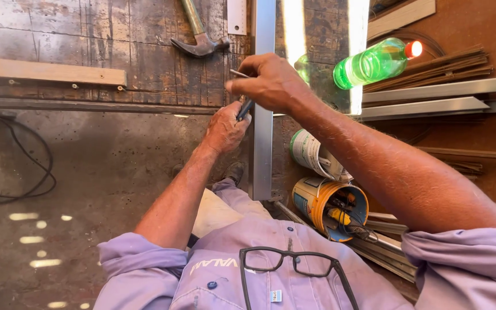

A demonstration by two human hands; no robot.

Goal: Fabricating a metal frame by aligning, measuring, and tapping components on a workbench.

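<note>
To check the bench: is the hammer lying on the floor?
No, the hammer lies on the wooden bench top, above both hands.

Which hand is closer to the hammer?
Right. The right hand is just below and right of the hammer on the workbench; the left hand sits lower, against the metal bar.

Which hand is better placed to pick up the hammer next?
Probably the right hand. It is raised at the bench edge, nearest the hammer lying just above it, though it pinches a thin rod. The left hand sits lower, against the aluminium bar, gripping a dark tool.
</note>
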